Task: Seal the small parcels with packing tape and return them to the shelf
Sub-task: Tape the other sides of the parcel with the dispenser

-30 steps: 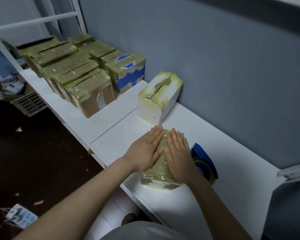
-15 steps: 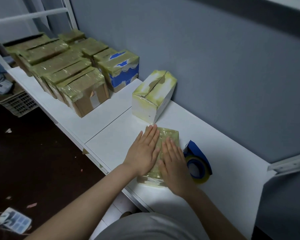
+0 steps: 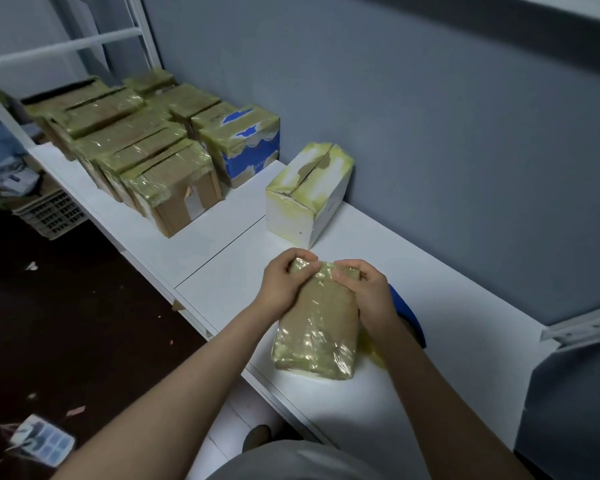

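Observation:
A small brown parcel (image 3: 317,323) wrapped in shiny yellowish tape lies on the white shelf (image 3: 447,306) in front of me. My left hand (image 3: 284,282) grips its far left corner, fingers curled over the far edge. My right hand (image 3: 368,292) grips the far right corner the same way. A blue tape dispenser (image 3: 409,317) with its roll lies just right of the parcel, mostly hidden behind my right wrist.
A white taped box (image 3: 309,192) stands just beyond the parcel by the grey wall. Several taped brown parcels (image 3: 136,150) and a blue-and-white box (image 3: 246,147) are packed on the shelf's left part. A crate (image 3: 52,213) sits on the dark floor below.
Both hands were pressing flat on top of the parcel; now they have slid to its far end and their fingers curl over the far corners.

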